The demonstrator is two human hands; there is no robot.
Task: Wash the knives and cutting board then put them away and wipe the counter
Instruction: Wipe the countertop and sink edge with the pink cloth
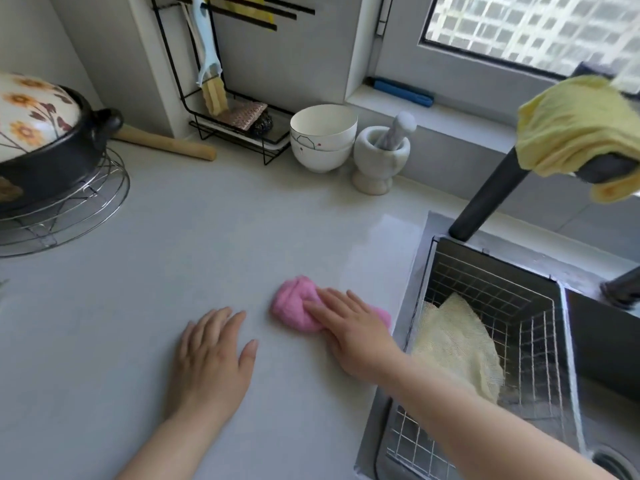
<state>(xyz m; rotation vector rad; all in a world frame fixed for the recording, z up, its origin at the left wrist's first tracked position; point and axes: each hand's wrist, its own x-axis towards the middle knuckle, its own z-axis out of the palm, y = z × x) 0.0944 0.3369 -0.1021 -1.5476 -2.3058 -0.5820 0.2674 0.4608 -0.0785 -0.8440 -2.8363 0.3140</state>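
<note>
Kitchen worktop seen from above, wiping stage of the task. The pale grey counter (166, 237) fills most of the view. The sink (602, 344) is set into it at right and holds a wire basket (491, 285) with a pale yellow rag (453, 344) draped inside. A dark faucet (485, 202) rises over the sink with a yellow cloth (571, 126) hung on it. A lidded black pot (45, 161) stands on a wire stand (69, 216) at far left. Stacked white bowls (322, 140) and a mortar (379, 157) stand near the back wall.

The left hand (211, 355) lies flat on the bare counter, fingers spread and holding nothing. The right hand (349, 330) presses down with straight fingers on the pink cloth (294, 306), which is bunched against the counter.

The cloth lies directly under the right hand, just right of the left hand and near the sink's left rim. Its long axis runs roughly left to right, so the unwiped expanse is judged to lie leftward and toward the back wall. The right hand is the nearer and already the working one.

No knives or cutting board are in view, so whether they are put away cannot be told. The palm covers the cloth's middle. The frame cuts off the pot's left side and the sink's right part.
</note>
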